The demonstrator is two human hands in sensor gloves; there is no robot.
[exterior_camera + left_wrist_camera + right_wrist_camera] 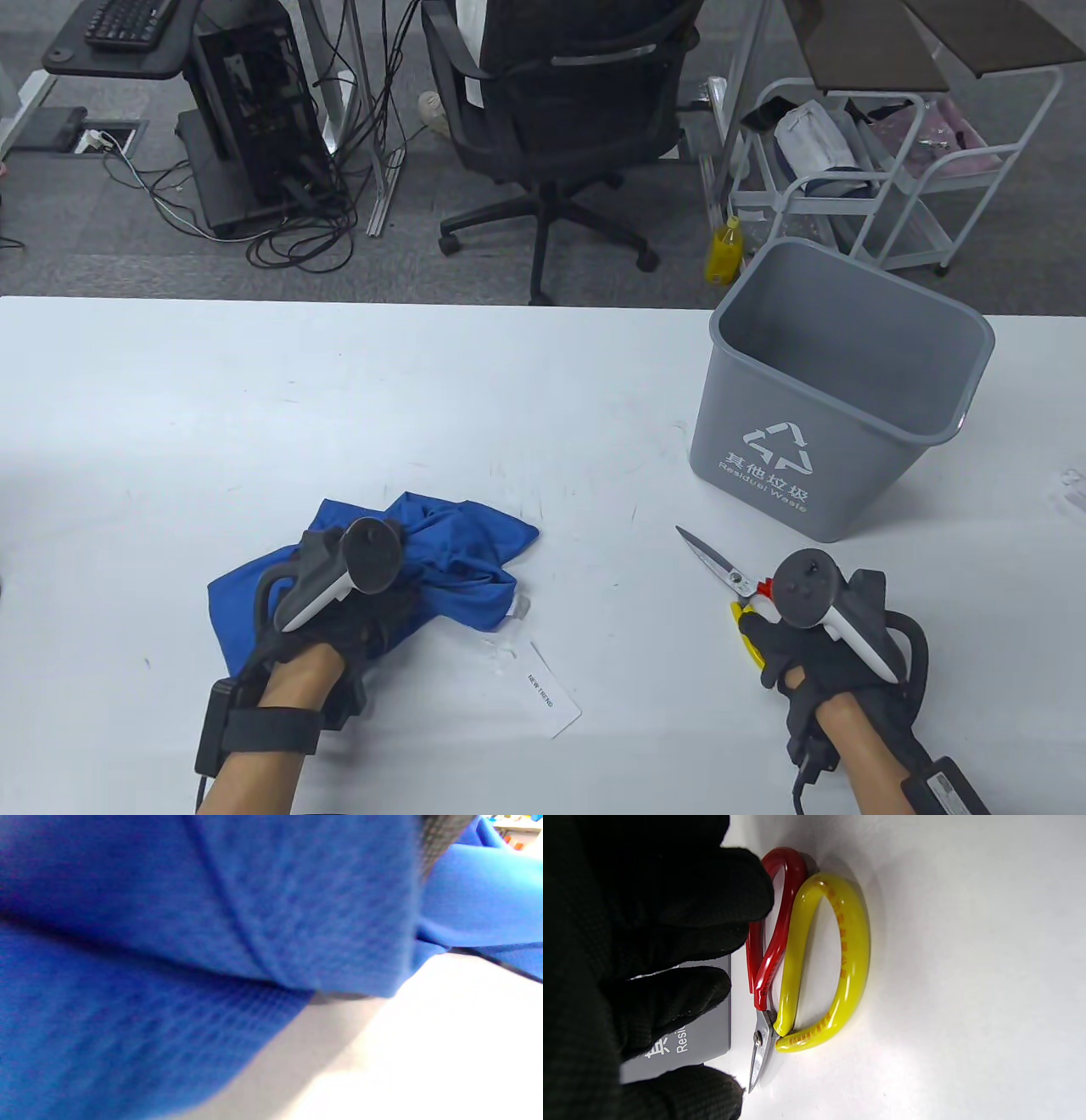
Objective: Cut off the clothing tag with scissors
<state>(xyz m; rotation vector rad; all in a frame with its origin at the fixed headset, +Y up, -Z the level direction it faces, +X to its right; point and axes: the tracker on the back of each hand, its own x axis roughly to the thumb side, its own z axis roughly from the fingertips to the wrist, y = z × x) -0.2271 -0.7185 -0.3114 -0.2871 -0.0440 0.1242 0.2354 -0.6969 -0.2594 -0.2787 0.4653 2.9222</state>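
A crumpled blue garment [458, 543] lies on the white table at the lower left; it fills the left wrist view [212, 921]. My left hand [369, 620] rests on it and grips bunched cloth; its fingers are hidden under the tracker. A white paper tag [551, 696] lies flat on the table just right of that hand, tied to the garment's edge. Scissors [713, 560] with closed blades pointing up-left lie on the table. Their red and yellow handles [818, 963] are closed. My right hand [768, 637] hovers over the handles with spread fingers [712, 899], one touching the red loop.
A grey waste bin [848, 340] stands on the table behind the scissors, and its printed wall shows in the right wrist view [704, 1035]. The white table [339, 407] stretches to the left and back. An office chair and a cart stand beyond the far edge.
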